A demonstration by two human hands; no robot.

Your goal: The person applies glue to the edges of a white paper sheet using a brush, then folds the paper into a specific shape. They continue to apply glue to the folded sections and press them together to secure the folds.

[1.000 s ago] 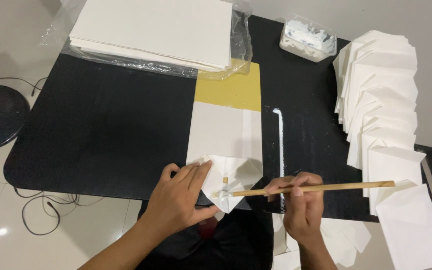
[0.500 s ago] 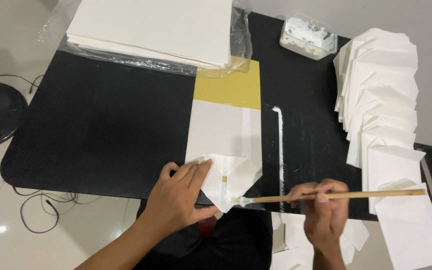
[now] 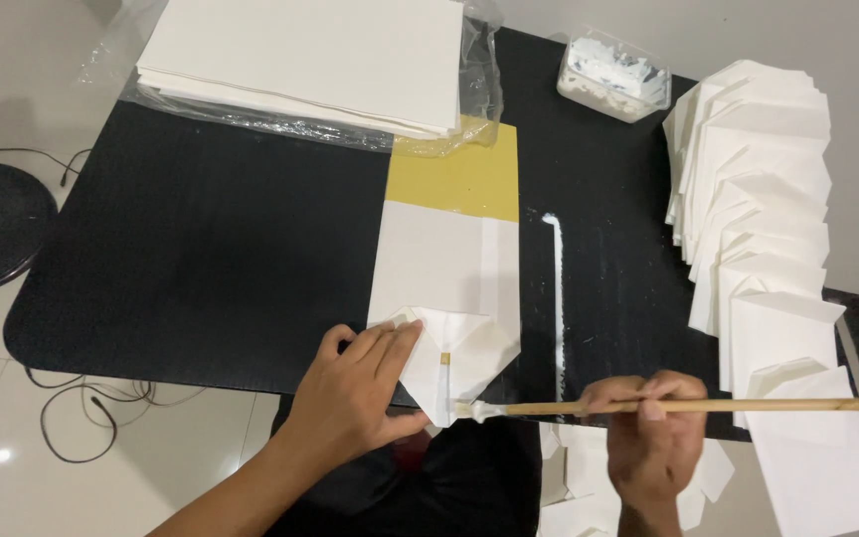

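Filling most of the view, a black tabletop (image 3: 201,249) carries a thick stack of white sheets (image 3: 310,55) in clear plastic wrap at its far edge. Along the right edge a fanned row of folded white envelopes (image 3: 763,209) runs from far to near. A yellow sheet (image 3: 464,179) lies at the middle, overlapped on its near side by a white paper (image 3: 439,264) that reaches the near edge, where its end is folded into a pointed flap (image 3: 459,358). The left hand (image 3: 355,398) lies flat and spread on the flap's left half at the near edge, pressing it down and grasping nothing. The right hand (image 3: 653,438), just beyond the near edge, is closed around a long wooden-handled brush (image 3: 688,406) held level, its white tip touching the flap's point. A thin white streak (image 3: 554,288) runs across the tabletop just right of the paper. A small clear container of white scraps (image 3: 613,80) sits near the far right corner.
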